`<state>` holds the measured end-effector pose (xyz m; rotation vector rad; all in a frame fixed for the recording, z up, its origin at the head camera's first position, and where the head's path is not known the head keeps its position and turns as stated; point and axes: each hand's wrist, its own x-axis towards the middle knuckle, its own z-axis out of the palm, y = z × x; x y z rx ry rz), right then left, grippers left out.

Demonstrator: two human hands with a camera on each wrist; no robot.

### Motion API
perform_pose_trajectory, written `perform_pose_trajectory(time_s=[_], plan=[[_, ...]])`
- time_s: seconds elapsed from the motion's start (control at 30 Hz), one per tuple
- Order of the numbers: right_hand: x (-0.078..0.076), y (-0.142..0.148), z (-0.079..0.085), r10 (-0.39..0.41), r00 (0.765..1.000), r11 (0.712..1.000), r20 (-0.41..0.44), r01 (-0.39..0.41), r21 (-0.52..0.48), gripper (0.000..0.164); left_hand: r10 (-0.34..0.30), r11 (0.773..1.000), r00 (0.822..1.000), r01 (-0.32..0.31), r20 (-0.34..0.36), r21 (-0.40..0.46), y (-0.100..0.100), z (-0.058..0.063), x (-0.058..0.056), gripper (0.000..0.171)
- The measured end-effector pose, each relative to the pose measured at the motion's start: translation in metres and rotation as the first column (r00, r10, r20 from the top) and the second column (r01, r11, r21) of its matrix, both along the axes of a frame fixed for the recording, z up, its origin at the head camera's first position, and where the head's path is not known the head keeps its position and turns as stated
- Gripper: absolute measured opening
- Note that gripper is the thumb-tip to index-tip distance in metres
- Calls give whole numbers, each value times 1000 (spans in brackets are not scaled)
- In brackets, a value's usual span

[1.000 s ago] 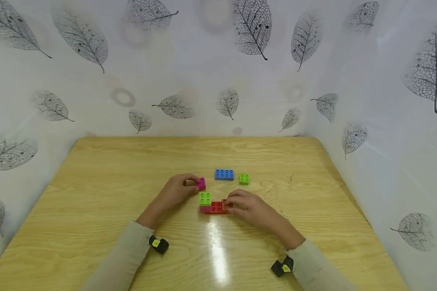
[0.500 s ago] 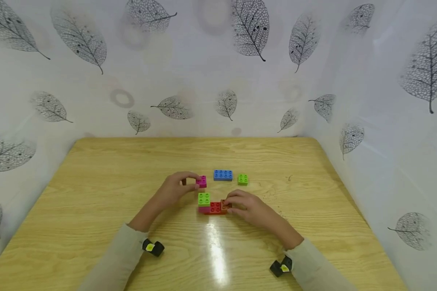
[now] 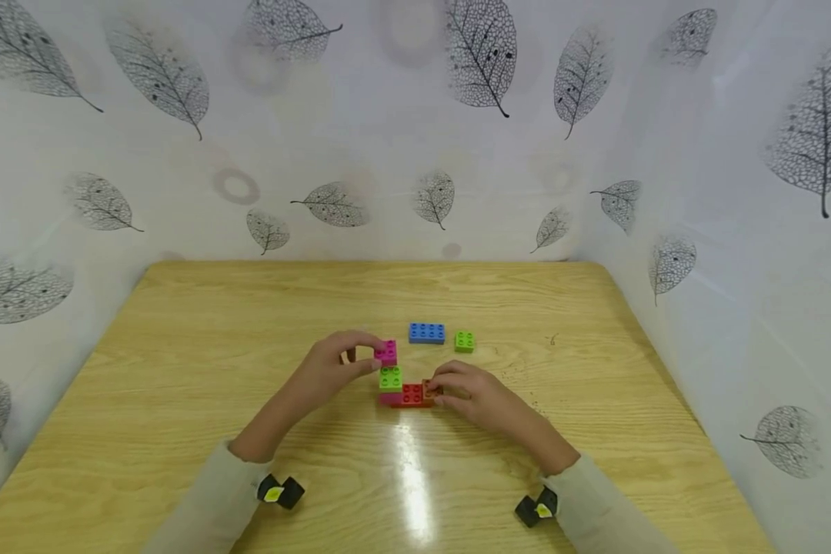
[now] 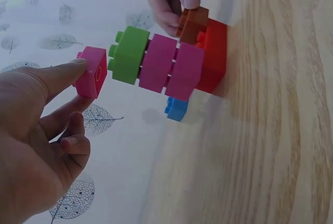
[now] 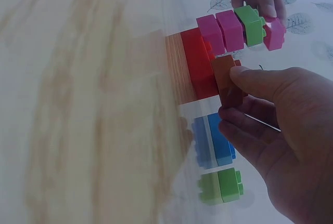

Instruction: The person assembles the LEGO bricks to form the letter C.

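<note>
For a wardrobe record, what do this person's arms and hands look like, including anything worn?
The left sleeve and right sleeve are pale grey-beige. At each wrist sits a blocky black device with a yellow marking. The left hand and right hand are ungloved.

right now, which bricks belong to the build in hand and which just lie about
In use:
single pink brick in the left hand
brown brick in the right hand
red base brick
two stacked pink bricks
top green brick

Lying apart, maybe for later:
blue brick
loose green brick
</note>
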<state>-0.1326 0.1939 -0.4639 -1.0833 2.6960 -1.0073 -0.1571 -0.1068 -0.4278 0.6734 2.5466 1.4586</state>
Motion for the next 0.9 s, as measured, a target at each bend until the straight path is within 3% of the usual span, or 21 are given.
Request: perform_pose_trajectory(time_s=[0.2, 0.43, 0.9], plan=[[0, 0, -1, -10, 1000, 1000, 15, 10, 10, 22, -10, 1000, 1000, 10, -24, 4, 0, 4, 8, 21], [-1, 1, -2, -4, 1000, 1000, 5, 4, 12, 22, -33, 999, 999, 33, 7, -10, -1, 3, 16, 22], [-1, 0, -2, -1, 1000, 1000, -5, 1, 2, 22, -60, 998, 998, 60, -16, -9, 1, 0, 19, 23]])
